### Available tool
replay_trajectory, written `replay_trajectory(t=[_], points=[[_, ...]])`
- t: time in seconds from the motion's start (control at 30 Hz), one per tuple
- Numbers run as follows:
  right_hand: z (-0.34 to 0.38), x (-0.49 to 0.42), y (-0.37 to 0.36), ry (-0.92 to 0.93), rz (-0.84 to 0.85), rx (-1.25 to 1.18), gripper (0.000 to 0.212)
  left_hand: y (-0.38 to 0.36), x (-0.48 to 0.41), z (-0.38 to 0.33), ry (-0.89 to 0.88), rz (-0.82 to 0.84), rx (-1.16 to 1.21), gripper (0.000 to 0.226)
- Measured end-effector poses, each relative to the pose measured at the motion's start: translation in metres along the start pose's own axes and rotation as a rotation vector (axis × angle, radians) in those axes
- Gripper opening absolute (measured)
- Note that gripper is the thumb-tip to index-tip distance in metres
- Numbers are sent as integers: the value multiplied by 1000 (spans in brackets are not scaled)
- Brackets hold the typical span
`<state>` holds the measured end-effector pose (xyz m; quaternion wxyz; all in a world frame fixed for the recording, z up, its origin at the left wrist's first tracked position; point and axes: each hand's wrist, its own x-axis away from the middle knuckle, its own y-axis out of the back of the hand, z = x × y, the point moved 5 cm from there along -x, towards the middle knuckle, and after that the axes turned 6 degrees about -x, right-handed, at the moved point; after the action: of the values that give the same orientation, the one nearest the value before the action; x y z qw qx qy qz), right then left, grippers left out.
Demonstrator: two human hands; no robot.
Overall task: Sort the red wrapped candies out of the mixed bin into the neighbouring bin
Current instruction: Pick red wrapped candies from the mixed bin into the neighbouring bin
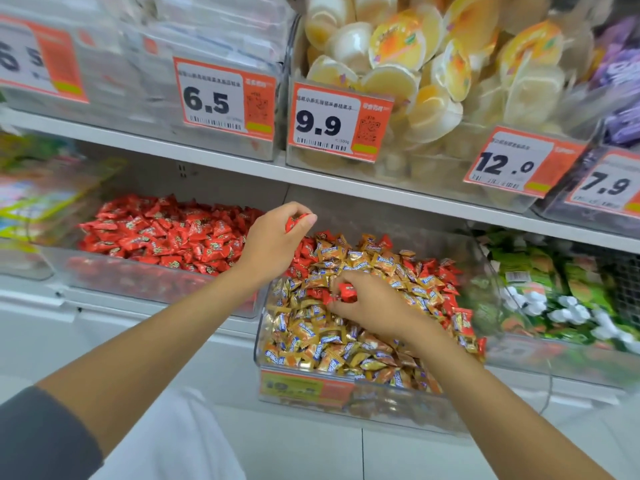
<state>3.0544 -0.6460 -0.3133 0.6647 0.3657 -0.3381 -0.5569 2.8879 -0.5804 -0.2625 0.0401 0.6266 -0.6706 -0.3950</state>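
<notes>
A clear mixed bin (346, 407) on the lower shelf holds gold wrapped candies with red wrapped candies scattered along its back and right side. To its left stands a clear bin of red candies (138, 282). My left hand (273, 244) is raised above the gap between the two bins, pinching a red wrapped candy (295, 221) at its fingertips. My right hand (374, 306) rests on the gold pile, fingers closed around red wrapped candies (341, 293).
The shelf above carries clear bins of yellow jelly cups (433, 77) and white packets, with orange price tags (225, 98) hanging over the lower bins. A bin of green packets (554, 292) sits right of the mixed bin. Purple sweets (623, 84) are at far right.
</notes>
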Motion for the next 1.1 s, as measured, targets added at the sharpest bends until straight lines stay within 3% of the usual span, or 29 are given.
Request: replay_trajectory(t=[0.1,0.23,0.3,0.4,0.47,0.53,0.63,0.87,0.93,1.0,1.1], points=[[-16,12,22,-68,-63,-298,11,-1,-2,1,12,4,17,20],[-2,3,18,-22,-53,-250,19,-1,-2,1,15,6,27,21],[14,-6,3,42,-31,-137,17,0,-2,1,14,4,19,21],[24,-21,-27,106,28,270,36,1,-2,1,20,5,11,21],[24,-28,-29,103,-13,375,34,1,-1,1,23,7,8,21],[19,-28,-19,87,-78,266,29,1,0,2,20,0,10,21],[-3,-18,2,6,-92,-89,29,0,-1,2,19,-12,32,21],[-25,3,22,-80,-153,-228,21,-1,-1,3,28,-17,57,22],[-15,2,14,-72,-83,-150,31,-1,-1,2,24,-18,53,21],[-5,0,2,8,-23,113,47,0,-1,1,28,-18,53,22],[-3,-6,-1,60,-13,356,42,2,1,-1,27,-13,45,22]])
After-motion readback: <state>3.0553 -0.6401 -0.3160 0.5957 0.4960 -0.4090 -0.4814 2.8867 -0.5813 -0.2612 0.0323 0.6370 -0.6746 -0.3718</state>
